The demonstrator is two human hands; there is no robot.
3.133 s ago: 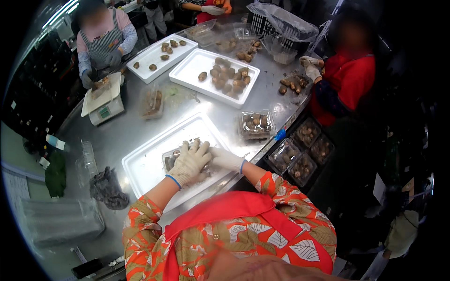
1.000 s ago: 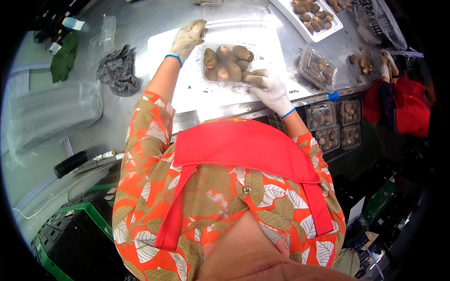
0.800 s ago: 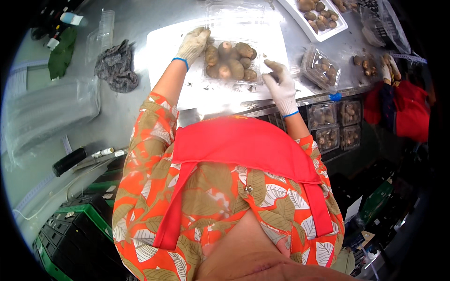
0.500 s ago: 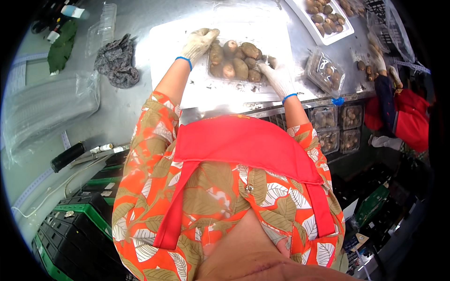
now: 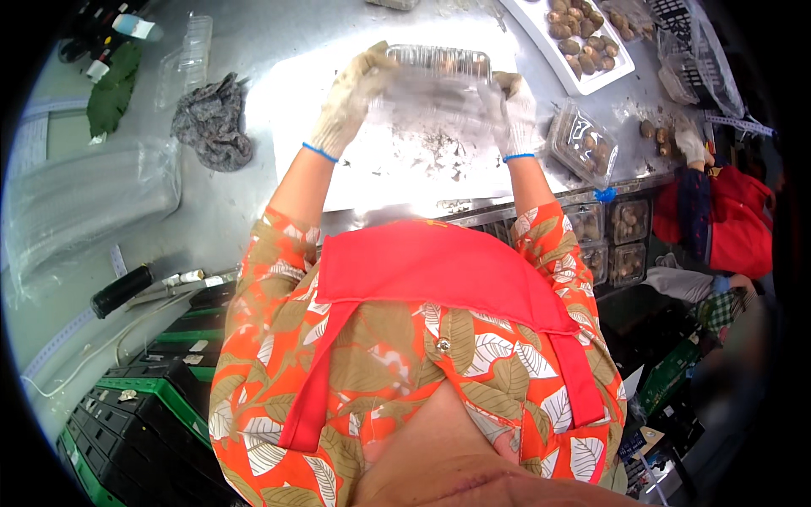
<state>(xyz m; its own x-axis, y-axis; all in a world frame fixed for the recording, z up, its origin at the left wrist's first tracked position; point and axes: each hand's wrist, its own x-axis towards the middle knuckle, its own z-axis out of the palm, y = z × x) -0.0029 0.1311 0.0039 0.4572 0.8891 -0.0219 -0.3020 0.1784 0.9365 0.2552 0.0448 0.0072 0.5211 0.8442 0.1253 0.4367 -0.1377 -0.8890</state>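
Between my two gloved hands a clear plastic box (image 5: 439, 61) is held up over the white board (image 5: 397, 186). Its ribbed side shows at the top; the lower part is smeared by motion, and I cannot make out what is inside. My left hand (image 5: 348, 100), in a pale knitted glove with a blue cuff, grips the left end. At the right end, my right hand (image 5: 517, 114) has its fingers closed on the box. Dark crumbs of dirt (image 5: 435, 152) lie scattered on the board below it.
A grey rag (image 5: 213, 122) and clear plastic trays (image 5: 190, 59) lie left. On the right are a filled clear box (image 5: 583, 145), a white crate of brown root vegetables (image 5: 583, 80) and a co-worker's gloved hand (image 5: 691, 142). Black-green crates (image 5: 135, 414) stand lower left.
The box of brown root vegetables that lay on the board between my hands is gone from there; a box is now tilted up in both hands. The dirt beneath is uncovered. The co-worker's hand moved.
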